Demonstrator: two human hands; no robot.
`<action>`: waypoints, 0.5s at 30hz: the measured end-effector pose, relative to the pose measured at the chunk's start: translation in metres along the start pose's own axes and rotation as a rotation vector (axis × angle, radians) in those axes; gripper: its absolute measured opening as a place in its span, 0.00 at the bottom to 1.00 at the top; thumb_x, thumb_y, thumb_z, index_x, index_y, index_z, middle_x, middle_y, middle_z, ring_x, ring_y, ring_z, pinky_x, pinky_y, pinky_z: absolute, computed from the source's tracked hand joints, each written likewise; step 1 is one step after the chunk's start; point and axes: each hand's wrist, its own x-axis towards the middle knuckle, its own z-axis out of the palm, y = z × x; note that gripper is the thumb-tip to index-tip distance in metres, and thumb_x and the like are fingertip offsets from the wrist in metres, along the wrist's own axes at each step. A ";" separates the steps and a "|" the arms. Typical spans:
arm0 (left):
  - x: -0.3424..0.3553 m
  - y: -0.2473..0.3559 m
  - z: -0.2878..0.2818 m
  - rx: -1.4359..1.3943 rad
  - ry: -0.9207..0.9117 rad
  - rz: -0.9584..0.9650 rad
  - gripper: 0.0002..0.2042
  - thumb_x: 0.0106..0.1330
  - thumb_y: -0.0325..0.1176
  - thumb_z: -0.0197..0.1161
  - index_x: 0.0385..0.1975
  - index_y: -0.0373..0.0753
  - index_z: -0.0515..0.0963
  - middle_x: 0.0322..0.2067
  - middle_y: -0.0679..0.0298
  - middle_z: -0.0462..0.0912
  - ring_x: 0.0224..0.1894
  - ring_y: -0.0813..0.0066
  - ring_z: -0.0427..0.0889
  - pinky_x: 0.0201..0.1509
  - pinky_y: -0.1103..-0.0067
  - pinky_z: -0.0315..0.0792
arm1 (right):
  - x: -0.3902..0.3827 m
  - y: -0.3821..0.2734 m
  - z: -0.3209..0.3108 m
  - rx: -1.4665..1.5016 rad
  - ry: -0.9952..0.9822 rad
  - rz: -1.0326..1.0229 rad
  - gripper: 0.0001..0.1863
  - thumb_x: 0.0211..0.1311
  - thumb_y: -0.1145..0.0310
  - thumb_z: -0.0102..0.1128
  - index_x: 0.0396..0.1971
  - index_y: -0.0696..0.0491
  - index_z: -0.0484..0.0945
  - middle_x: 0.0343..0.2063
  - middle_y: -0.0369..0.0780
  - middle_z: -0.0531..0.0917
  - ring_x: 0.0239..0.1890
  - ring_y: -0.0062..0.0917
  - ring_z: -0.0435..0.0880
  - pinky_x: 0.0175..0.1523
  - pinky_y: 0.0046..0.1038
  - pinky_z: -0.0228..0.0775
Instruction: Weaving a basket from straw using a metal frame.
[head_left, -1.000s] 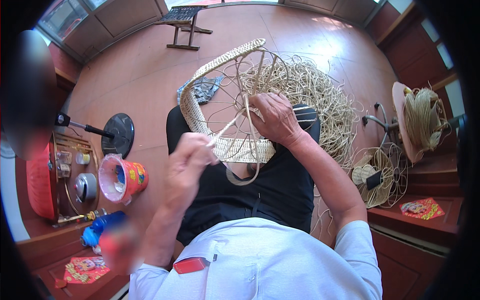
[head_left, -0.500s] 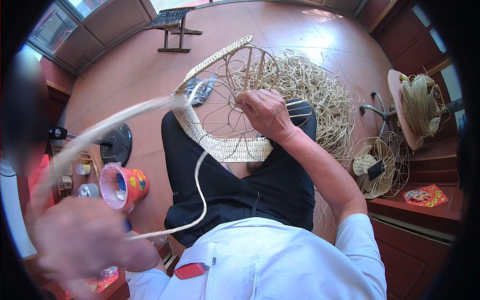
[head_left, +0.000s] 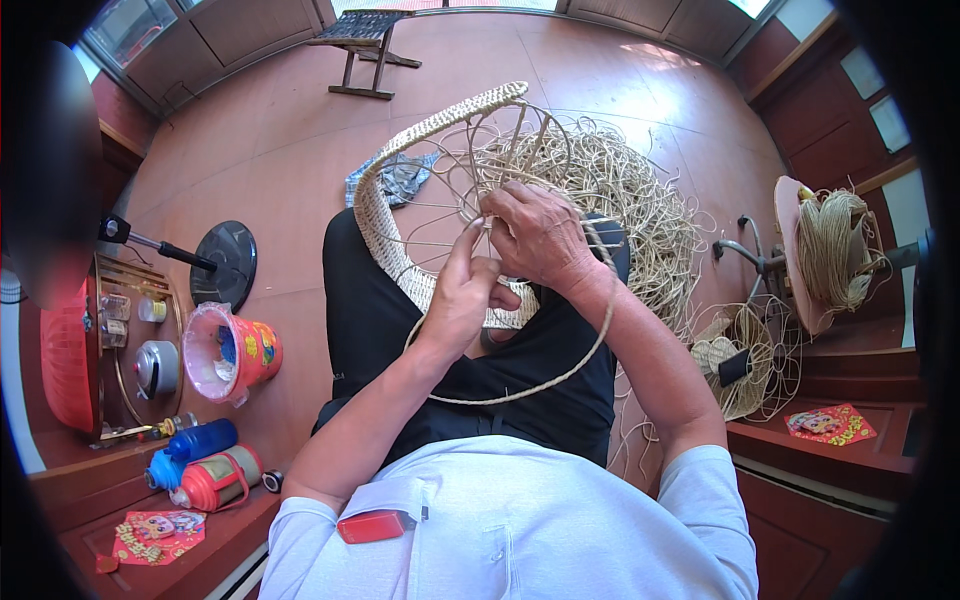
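Observation:
A round wire frame [head_left: 413, 243] stands tilted over my lap, with a band of pale woven straw [head_left: 377, 212] along its left side and lower edge. My right hand [head_left: 545, 238] is closed on the frame's wires near the middle, its fingertips pinched together. Beside it, my left hand [head_left: 468, 290] touches the same spot, index finger reaching up and the other fingers curled around a straw cord. That twisted cord [head_left: 520, 396] loops from by my right wrist down across my dark trousers and back up behind my left forearm. The exact grip of the fingertips is partly hidden.
A heap of loose straw cord [head_left: 630, 215] lies beyond my right knee. To the right are a wound cord bundle [head_left: 838, 245] and another wire frame [head_left: 770, 370]. A red bucket [head_left: 232, 352], a black round base [head_left: 225, 262] and bottles [head_left: 215, 478] stand left; a folding stool [head_left: 365, 50] is farther off.
My left hand has come from the far lower left, where it drew the cord out, to the frame's middle beside my right hand. The cord now hangs in a wide loop over my lap.

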 end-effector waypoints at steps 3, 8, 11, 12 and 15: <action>0.012 -0.013 0.011 0.245 0.113 0.085 0.32 0.79 0.24 0.51 0.81 0.28 0.52 0.34 0.55 0.88 0.25 0.70 0.89 0.29 0.74 0.83 | 0.004 -0.005 -0.006 0.005 -0.071 0.070 0.09 0.61 0.67 0.65 0.41 0.49 0.83 0.34 0.40 0.83 0.40 0.40 0.89 0.47 0.43 0.82; 0.021 -0.020 0.000 0.329 0.148 0.114 0.11 0.82 0.32 0.55 0.53 0.31 0.76 0.28 0.64 0.82 0.24 0.79 0.80 0.28 0.79 0.74 | 0.005 -0.001 -0.009 0.006 -0.123 0.078 0.09 0.61 0.68 0.64 0.42 0.49 0.82 0.35 0.42 0.85 0.39 0.41 0.90 0.48 0.42 0.84; 0.004 -0.004 -0.016 0.343 0.144 0.127 0.15 0.84 0.39 0.57 0.33 0.38 0.78 0.26 0.71 0.75 0.22 0.84 0.69 0.26 0.82 0.64 | 0.001 0.002 -0.010 0.059 -0.110 0.025 0.12 0.61 0.70 0.64 0.45 0.51 0.83 0.37 0.43 0.85 0.39 0.43 0.90 0.46 0.45 0.82; -0.007 0.010 -0.020 0.263 0.130 0.087 0.19 0.84 0.42 0.58 0.26 0.41 0.76 0.25 0.73 0.73 0.22 0.85 0.65 0.27 0.82 0.61 | -0.002 0.002 -0.009 0.053 -0.074 -0.006 0.12 0.62 0.69 0.67 0.45 0.51 0.83 0.36 0.42 0.86 0.38 0.42 0.90 0.46 0.44 0.82; -0.039 0.047 -0.027 0.220 0.094 0.062 0.19 0.85 0.42 0.58 0.28 0.41 0.77 0.24 0.74 0.71 0.24 0.84 0.67 0.34 0.81 0.66 | -0.004 -0.002 -0.004 0.082 0.003 -0.043 0.13 0.65 0.65 0.73 0.45 0.51 0.82 0.34 0.41 0.86 0.37 0.40 0.90 0.46 0.41 0.82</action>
